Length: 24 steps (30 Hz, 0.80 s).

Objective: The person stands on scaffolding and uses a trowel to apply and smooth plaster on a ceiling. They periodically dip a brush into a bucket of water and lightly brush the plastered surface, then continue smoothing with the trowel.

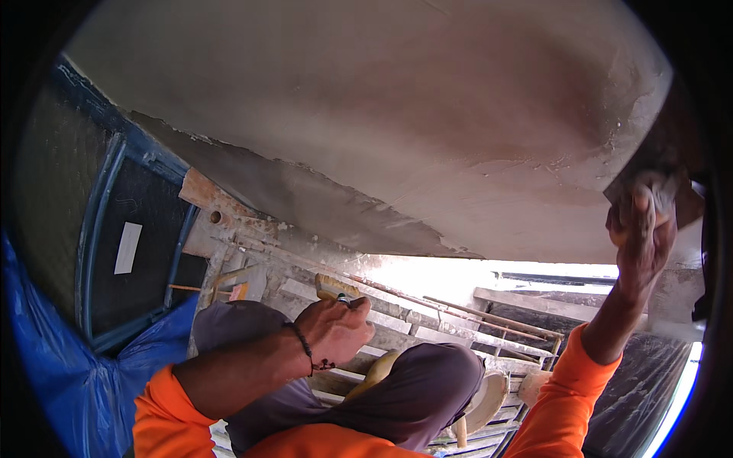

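Observation:
Overhead spreads a grey-brown plastered surface (397, 99), smooth over most of its area, with a ragged darker edge on its lower left side. My right hand (645, 221) reaches up at the far right, its fingers closed round a plastering trowel (620, 183). The dark blade lies against or very close to the plaster; motion blurs it in part. Low in the middle, above my knees, my left hand (336, 332) is closed on what looks like a wide brush with tan bristles (336, 286); its handle is hidden by my fingers.
Below are scaffold planks and poles (489, 324). A pale round bucket (487, 401) stands beside my knee (435, 389). Blue sheeting (92, 374) hangs at the left beside a blue-framed dark window (141, 229). Dark sheeting (637, 382) hangs at the lower right.

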Available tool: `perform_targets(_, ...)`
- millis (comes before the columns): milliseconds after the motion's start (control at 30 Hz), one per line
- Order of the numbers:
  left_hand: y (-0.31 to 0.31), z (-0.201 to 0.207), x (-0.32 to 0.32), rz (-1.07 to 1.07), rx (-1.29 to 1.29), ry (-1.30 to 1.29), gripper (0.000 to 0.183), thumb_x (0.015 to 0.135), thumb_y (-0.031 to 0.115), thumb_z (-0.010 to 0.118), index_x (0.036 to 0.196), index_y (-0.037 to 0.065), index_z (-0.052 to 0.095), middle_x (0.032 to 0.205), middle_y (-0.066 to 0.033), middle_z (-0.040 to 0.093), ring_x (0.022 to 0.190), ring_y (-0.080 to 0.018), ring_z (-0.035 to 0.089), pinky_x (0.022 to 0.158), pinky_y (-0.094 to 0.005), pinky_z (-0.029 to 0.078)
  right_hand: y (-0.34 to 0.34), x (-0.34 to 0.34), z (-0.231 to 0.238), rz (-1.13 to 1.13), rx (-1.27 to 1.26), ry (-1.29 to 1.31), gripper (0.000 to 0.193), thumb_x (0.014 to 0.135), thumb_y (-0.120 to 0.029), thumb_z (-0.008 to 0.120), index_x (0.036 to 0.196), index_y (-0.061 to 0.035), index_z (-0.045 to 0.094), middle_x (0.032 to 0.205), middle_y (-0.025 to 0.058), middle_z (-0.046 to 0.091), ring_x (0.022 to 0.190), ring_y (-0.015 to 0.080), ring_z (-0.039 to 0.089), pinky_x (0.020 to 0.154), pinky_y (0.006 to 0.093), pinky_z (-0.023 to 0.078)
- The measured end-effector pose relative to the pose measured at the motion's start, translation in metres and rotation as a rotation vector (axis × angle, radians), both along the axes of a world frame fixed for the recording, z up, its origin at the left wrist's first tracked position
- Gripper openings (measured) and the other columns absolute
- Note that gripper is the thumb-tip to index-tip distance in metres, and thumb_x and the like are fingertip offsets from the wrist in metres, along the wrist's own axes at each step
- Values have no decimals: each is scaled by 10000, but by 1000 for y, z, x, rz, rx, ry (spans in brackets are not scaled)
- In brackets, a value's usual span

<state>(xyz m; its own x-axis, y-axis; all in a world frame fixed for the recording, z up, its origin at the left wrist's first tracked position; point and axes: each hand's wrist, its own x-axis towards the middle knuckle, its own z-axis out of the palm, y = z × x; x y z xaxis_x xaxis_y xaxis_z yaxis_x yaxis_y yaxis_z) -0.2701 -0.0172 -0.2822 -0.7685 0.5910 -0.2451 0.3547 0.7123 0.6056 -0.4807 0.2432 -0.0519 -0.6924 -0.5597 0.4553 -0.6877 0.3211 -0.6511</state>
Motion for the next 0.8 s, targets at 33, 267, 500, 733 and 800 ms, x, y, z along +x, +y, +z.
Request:
perform_targets(33,0,-1,2,6,2,2,148,849,139,606,921,45,694,1106,-234,599,849,-368,722,798,-476,580,1,12,-8,-71,76,6,226,1011,-253,668,971,-66,547,699,-15,487,572,91,472,533,253,398)
perform_targets(267,6,-16,14,-28,-34,95,136,803,127,628,809,15,704,1006,-191,622,812,-320,727,681,-432,596,-63,50,-258,154,831,-102,362,937,-360,711,948,-1,668,888,215,663,746,351,645,695,451,526)
perform_targets(500,2,-23,21,66,-30,-8,203,805,90,604,866,-57,729,1030,-217,655,885,-341,739,684,-435,616,-165,0,-438,159,887,-195,471,950,-474,641,997,-6,625,884,239,687,883,431,684,799,512,541)
perform_targets(733,-7,-24,22,132,7,-1,205,815,103,605,874,-43,736,1009,-210,660,858,-330,735,691,-403,613,-203,-39,-428,110,1065,-228,505,923,-499,654,1109,-30,627,1096,232,693,1080,403,660,936,502,526)
perform_targets(800,-9,-25,20,128,8,-4,208,825,103,599,879,-47,732,1005,-210,661,852,-327,735,695,-399,612,-195,-39,-396,106,979,-196,484,932,-477,657,1059,-10,631,1019,231,702,995,407,682,879,494,548)
